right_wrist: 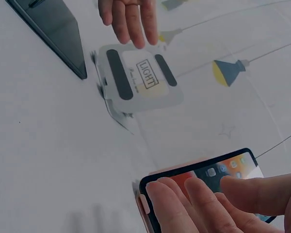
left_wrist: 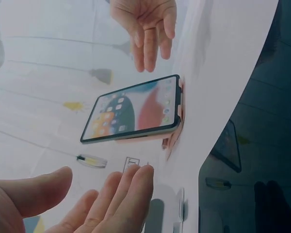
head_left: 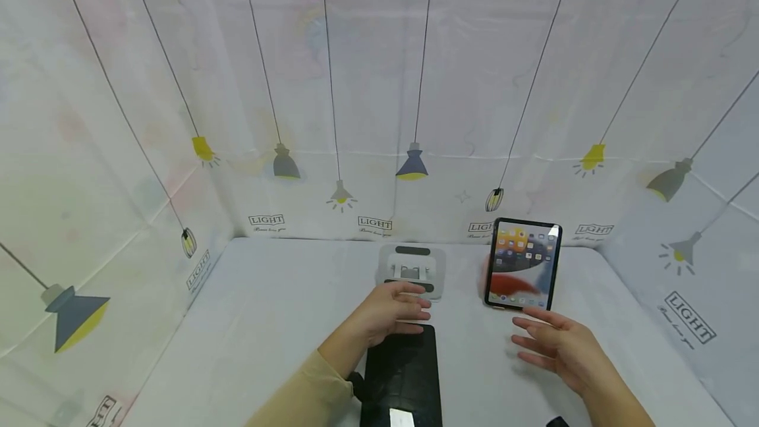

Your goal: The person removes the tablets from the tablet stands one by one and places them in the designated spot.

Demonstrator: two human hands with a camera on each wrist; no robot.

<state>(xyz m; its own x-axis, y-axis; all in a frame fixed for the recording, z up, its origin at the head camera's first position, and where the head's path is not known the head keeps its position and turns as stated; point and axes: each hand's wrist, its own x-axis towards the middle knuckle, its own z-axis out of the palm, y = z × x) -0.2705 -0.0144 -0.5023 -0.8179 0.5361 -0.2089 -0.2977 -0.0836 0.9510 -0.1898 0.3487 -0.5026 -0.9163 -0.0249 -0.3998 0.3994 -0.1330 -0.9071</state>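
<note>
My left hand [head_left: 396, 312] hovers with loosely bent fingers between a grey stand [head_left: 440, 269] and a glossy black tablet-like slab [head_left: 403, 364], gripping nothing. The stand has dark pads and a cut-out middle, seen tilted up in the right wrist view. A tablet [head_left: 524, 263] with a lit home screen leans upright on a pinkish stand [left_wrist: 173, 138] at the right. Just in front of its lower edge is my right hand [head_left: 560, 348], fingers apart and slightly bent, holding nothing. In the right wrist view its fingers [right_wrist: 203, 206] overlap the tablet's screen.
A white-covered table [head_left: 284, 302] carries these things. Behind and beside it hangs a pale curtain [head_left: 379, 84] printed with lamps and the word LIGHT. A small black object [head_left: 557, 422] shows at the bottom edge beside the right forearm.
</note>
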